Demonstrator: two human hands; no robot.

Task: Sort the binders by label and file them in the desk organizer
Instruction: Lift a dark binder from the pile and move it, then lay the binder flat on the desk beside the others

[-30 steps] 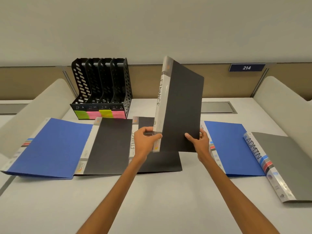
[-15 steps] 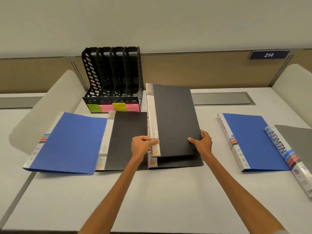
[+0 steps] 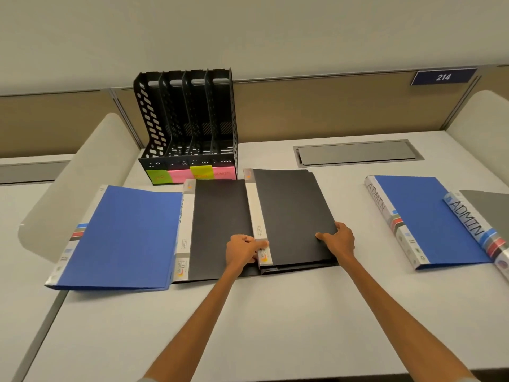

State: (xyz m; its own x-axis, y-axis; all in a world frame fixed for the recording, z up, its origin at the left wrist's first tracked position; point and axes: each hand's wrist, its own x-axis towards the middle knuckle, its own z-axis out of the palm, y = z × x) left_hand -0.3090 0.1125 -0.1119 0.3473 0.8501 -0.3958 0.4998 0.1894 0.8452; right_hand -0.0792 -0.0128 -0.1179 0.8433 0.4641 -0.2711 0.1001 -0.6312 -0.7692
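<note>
As both hands close on the near end of a flat black plastic binder with a white spine, I judge the sorting step to be under way: it lies squared on top of a second black binder on the pale grey tabletop. My left hand pinches the spine's near corner. My right hand grips the cover's near right edge, thumb on top. Cover up between the hands, the binder's long axis runs away from them, spine on the left-hand side; its label I cannot read. Beyond the left hand stands the black perforated desk organizer, coloured sticky notes across its front. Next, I'd say, the pair must be stood upright into the matching slot.
</note>
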